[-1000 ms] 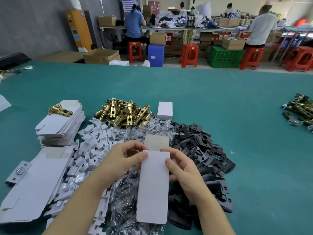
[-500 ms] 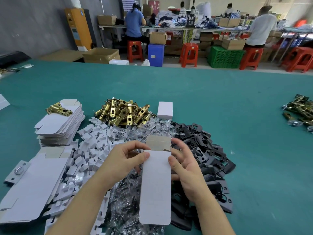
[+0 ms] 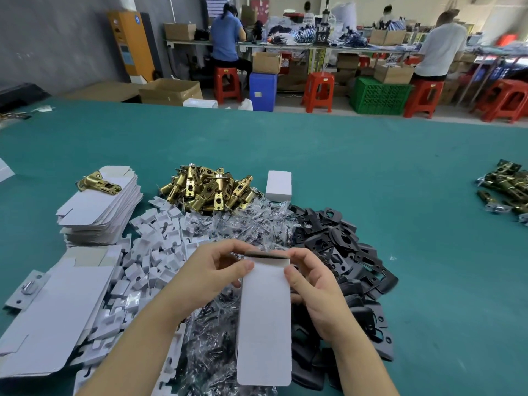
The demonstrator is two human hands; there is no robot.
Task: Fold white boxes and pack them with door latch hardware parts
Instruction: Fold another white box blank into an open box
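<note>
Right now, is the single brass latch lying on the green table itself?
No, the single brass latch rests on top of the stack of flat white boxes, not on the table.

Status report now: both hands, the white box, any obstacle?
Left hand and right hand both grip white box at its top end. Box held upright over parts piles, top flap folded down. Nothing in the way.

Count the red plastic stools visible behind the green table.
5: one under the person in blue, one right of the blue bin, one under the person in white, two at far right. Others may be hidden.
</note>
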